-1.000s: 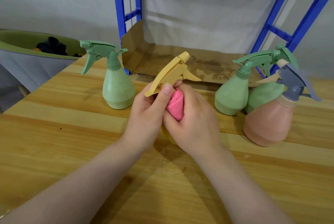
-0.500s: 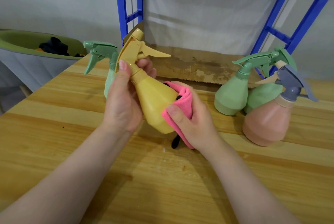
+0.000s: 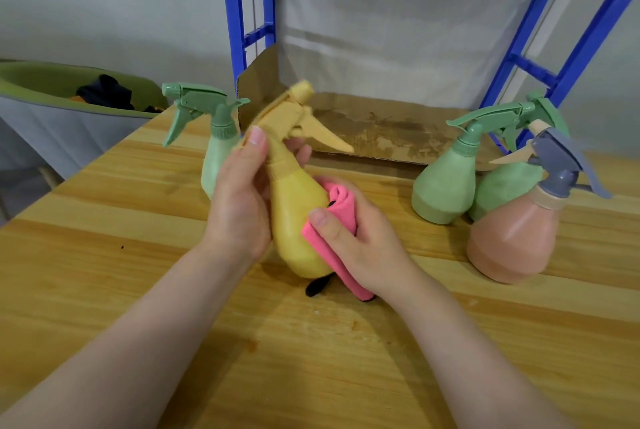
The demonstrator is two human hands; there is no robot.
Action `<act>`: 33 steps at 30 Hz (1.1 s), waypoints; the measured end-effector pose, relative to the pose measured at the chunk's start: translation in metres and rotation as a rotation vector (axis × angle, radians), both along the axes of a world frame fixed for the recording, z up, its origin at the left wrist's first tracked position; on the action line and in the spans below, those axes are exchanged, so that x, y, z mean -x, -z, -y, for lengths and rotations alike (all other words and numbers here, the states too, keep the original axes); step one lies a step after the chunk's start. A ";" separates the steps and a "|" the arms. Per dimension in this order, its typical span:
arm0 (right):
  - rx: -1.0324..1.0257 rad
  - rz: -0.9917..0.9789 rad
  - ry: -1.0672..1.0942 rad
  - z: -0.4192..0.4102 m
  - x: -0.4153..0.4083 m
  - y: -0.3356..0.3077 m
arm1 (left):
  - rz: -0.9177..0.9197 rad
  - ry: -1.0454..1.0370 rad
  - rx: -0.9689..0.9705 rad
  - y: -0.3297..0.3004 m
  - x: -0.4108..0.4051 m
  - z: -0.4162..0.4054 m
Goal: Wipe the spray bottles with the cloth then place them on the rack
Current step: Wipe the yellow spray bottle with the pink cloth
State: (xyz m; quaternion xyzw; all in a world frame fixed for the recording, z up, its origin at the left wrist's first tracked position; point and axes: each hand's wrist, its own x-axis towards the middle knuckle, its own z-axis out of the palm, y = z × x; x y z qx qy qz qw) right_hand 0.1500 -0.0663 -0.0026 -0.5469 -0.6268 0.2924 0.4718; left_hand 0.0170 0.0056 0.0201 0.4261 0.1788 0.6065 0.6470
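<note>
The yellow spray bottle point(image 3: 298, 220) is tilting above the worktop point(image 3: 138, 255), just in front of the blue rack point(image 3: 239, 30); the left hand point(image 3: 239, 206) is curling its fingers point(image 3: 256, 141) round the neck; the right hand point(image 3: 360, 238) is pinching the pink cloth point(image 3: 332, 217) against the belly; it is looking light, stiff and smooth, perhaps slippery, so the ridged neck is offering the surest hold.

This looks like a home utility or storage corner. Under the hands lies a wooden table point(image 3: 104, 290); beyond them a blue metal rack point(image 3: 239, 12) lined with stained cardboard point(image 3: 391, 127) stands against a plain wall. Far left of the hands sits a green tub point(image 3: 45, 82) holding dark cloth.
</note>
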 end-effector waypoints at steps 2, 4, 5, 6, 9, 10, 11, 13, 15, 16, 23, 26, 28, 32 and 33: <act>0.000 0.043 0.003 0.000 0.000 -0.002 | -0.098 0.070 -0.099 0.004 -0.002 0.004; -0.031 0.085 0.002 0.000 0.001 -0.003 | -0.163 0.142 -0.161 0.006 -0.003 0.008; -0.044 0.101 0.006 0.001 0.002 -0.004 | -0.193 0.168 -0.185 0.006 -0.003 0.010; -0.056 0.115 0.018 0.002 0.003 -0.006 | -0.225 0.182 -0.204 0.006 -0.003 0.010; -0.104 0.126 0.070 0.003 0.006 -0.006 | -0.294 0.159 -0.245 0.008 -0.003 0.010; -0.126 0.125 0.084 0.002 0.007 -0.006 | -0.306 0.147 -0.262 0.009 -0.003 0.010; -0.146 0.123 0.097 0.003 0.008 -0.006 | -0.313 0.137 -0.281 0.008 -0.004 0.010; -0.169 0.121 0.127 0.003 0.011 -0.007 | -0.314 0.130 -0.282 0.006 -0.005 0.011; -0.168 0.133 0.180 0.004 0.013 -0.008 | -0.308 0.158 -0.250 0.005 -0.007 0.012; -0.168 0.137 0.217 0.005 0.013 -0.009 | -0.315 0.172 -0.257 0.006 -0.008 0.012; -0.265 -0.050 0.368 0.006 0.006 -0.014 | -0.454 0.163 -0.435 0.008 -0.011 0.014; -0.260 0.099 0.354 0.007 0.007 -0.013 | -0.373 0.160 -0.381 0.008 -0.009 0.013; -0.278 0.257 0.380 0.006 0.008 -0.011 | -0.313 0.208 -0.345 0.008 -0.009 0.013; -0.353 0.459 0.454 0.002 0.009 -0.006 | -0.267 0.268 -0.316 0.010 -0.012 0.014; -0.346 0.460 0.448 0.002 0.010 -0.005 | -0.259 0.273 -0.308 0.010 -0.012 0.014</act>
